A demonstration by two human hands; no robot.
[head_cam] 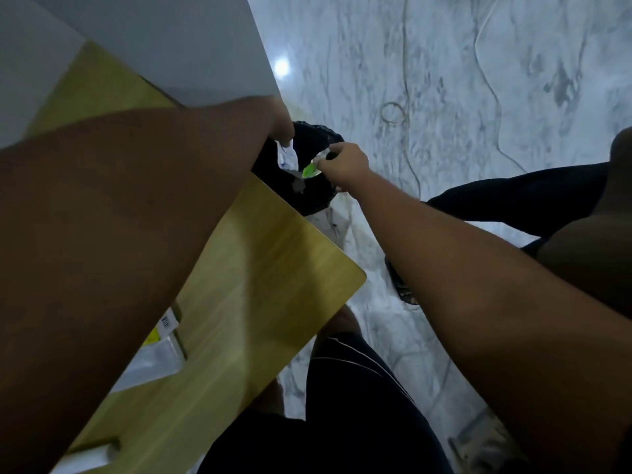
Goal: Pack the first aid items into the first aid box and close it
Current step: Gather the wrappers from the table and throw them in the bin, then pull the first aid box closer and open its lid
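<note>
Yellow wood-grain counter [273, 268], rounded corner; clear plastic box [150, 364] lies on it at lower left, barcode label unreadable. Left hand [282, 126] pinches crumpled white paper [286, 157] over black bin [307, 186]. Right hand [345, 162] pinches green-white wrapper [312, 170], long axis slanting down-left. Marble floor [478, 80], glossy.

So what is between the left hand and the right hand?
Only the black bin's dark opening; left hand holds white scraps, right hand a green-white wrapper. Head view.
</note>
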